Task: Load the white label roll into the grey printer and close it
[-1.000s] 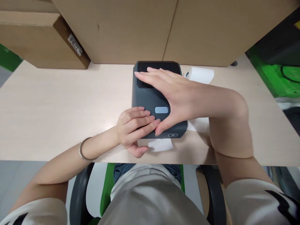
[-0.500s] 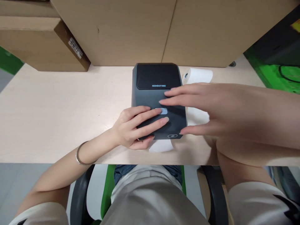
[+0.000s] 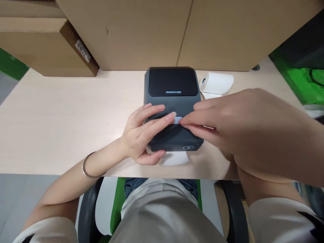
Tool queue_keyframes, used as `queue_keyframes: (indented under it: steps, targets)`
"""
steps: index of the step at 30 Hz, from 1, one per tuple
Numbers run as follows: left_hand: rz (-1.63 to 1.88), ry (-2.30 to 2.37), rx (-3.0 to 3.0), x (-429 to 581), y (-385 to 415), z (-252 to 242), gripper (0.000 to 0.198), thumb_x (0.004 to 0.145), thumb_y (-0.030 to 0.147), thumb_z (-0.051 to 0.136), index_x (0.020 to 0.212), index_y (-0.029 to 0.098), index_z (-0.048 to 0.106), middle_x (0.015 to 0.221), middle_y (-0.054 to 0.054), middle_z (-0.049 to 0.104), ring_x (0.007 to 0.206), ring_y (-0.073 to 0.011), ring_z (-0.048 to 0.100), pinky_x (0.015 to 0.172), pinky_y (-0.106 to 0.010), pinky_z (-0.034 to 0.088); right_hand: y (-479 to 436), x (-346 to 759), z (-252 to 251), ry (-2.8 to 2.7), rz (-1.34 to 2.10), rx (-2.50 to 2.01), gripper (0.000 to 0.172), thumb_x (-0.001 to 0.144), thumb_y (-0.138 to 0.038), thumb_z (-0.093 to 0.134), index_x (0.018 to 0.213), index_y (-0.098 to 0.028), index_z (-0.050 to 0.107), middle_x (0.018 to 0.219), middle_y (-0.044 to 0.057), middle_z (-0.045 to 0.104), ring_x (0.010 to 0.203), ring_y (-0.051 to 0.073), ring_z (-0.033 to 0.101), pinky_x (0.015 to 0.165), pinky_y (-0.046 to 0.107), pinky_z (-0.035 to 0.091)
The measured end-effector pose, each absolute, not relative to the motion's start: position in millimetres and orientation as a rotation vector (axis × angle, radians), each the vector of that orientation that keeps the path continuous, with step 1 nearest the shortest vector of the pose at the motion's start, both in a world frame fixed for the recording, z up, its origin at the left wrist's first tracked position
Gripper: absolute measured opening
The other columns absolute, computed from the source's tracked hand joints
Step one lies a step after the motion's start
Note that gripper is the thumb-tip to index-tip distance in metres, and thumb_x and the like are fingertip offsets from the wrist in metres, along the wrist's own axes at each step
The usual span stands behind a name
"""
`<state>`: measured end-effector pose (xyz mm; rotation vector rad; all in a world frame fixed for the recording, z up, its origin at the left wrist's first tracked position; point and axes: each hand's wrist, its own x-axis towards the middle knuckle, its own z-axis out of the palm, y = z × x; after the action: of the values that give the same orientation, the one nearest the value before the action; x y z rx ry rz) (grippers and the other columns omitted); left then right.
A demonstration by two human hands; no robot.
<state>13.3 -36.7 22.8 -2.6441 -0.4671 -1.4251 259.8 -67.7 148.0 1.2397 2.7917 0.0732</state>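
A dark grey label printer point(image 3: 164, 104) with a glossy black window sits on the table in front of me. On its top is a small pale-blue rectangle point(image 3: 177, 120), partly covered by my fingers. My left hand point(image 3: 146, 131) lies over the printer's left side with fingers spread; one fingertip is at the rectangle's left end. The thumb is down near the front edge. My right hand point(image 3: 217, 118) comes from the right, thumb and fingertips drawn together at the rectangle's right end. Whether anything is between them is hidden. White paper point(image 3: 176, 158) shows under the printer's front edge.
A white paper roll point(image 3: 218, 83) lies behind my right hand, beside the printer. A large cardboard panel point(image 3: 141, 37) stands along the back of the table point(image 3: 63, 128). A cardboard box point(image 3: 37, 47) sits at the back left, and something green point(image 3: 293, 84) at the right.
My right hand has gone from outstretched, spread fingers to a pinch at the pale-blue rectangle. My left fingers have shifted up slightly and spread wider. The printer stays in about the same place.
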Motion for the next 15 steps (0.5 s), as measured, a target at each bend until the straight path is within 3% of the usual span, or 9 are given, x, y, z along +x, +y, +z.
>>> queue_keyframes:
  steps: [5, 8, 12, 15]
  targets:
    - [-1.336, -0.561, -2.659, 19, -36, 29, 0.074, 0.096, 0.06, 0.042, 0.163, 0.027, 0.039, 0.119, -0.003, 0.08, 0.12, -0.0287, 0.072, 0.112, -0.049, 0.056, -66, 261, 142, 2.824, 0.118, 1.273, 0.028, 0.096, -0.025, 0.045, 0.076, -0.022, 0.064, 0.073, 0.005, 0.065, 0.064, 0.02, 0.054, 0.061, 0.035, 0.028]
    - [-1.268, -0.558, -2.688, 15, -32, 28, 0.07, 0.097, 0.065, 0.042, 0.157, 0.03, 0.047, 0.118, -0.004, 0.078, 0.118, -0.0289, 0.074, 0.114, -0.052, 0.056, -65, 261, 141, 2.855, 0.175, 1.25, 0.028, 0.098, -0.031, 0.047, 0.076, -0.023, 0.062, 0.073, 0.003, 0.067, 0.058, 0.017, 0.049, 0.059, 0.034, 0.027]
    - [-1.198, -0.393, -2.757, 2, -24, 25, 0.066, 0.096, 0.067, 0.047, 0.152, 0.034, 0.053, 0.129, -0.004, 0.075, 0.134, -0.0298, 0.068, 0.117, -0.053, 0.056, -70, 262, 147, 2.912, 0.183, 1.218, 0.016, 0.092, -0.041, 0.064, 0.089, -0.025, 0.066, 0.063, -0.002, 0.059, 0.048, 0.016, 0.042, 0.052, 0.032, 0.023]
    - [-1.289, -0.367, -2.685, -7, -12, 25, 0.064, 0.098, 0.072, 0.046, 0.153, 0.04, 0.049, 0.142, -0.003, 0.069, 0.137, -0.0301, 0.068, 0.115, -0.055, 0.058, -80, 272, 149, 2.966, 0.26, 1.237, 0.03, 0.09, -0.046, 0.068, 0.108, -0.022, 0.067, 0.061, -0.002, 0.052, 0.045, 0.018, 0.043, 0.049, 0.031, 0.022]
